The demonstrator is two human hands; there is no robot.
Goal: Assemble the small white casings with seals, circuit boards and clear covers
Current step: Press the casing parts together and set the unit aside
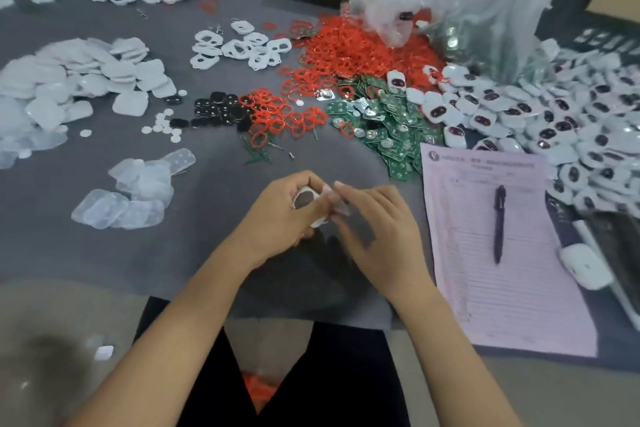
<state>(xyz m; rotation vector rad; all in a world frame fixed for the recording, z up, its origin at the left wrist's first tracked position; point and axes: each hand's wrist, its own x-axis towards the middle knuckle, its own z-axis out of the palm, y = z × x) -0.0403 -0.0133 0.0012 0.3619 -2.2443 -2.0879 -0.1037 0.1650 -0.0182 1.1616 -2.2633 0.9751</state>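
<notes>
We note left hand (280,215) gripping a white casing (306,199); right hand (377,229) pinches its edge, left of the pink form (502,253).

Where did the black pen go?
In the head view, the black pen lies on the pink paper form at the right, beside the right hand, below the heap of white casings.

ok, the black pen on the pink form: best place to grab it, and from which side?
Pinch the pen mid-barrel from above, fingers on its left and right sides. It lies flat on the pink form, tip towards the person, with bare paper either side. The right hand is nearer.
</notes>
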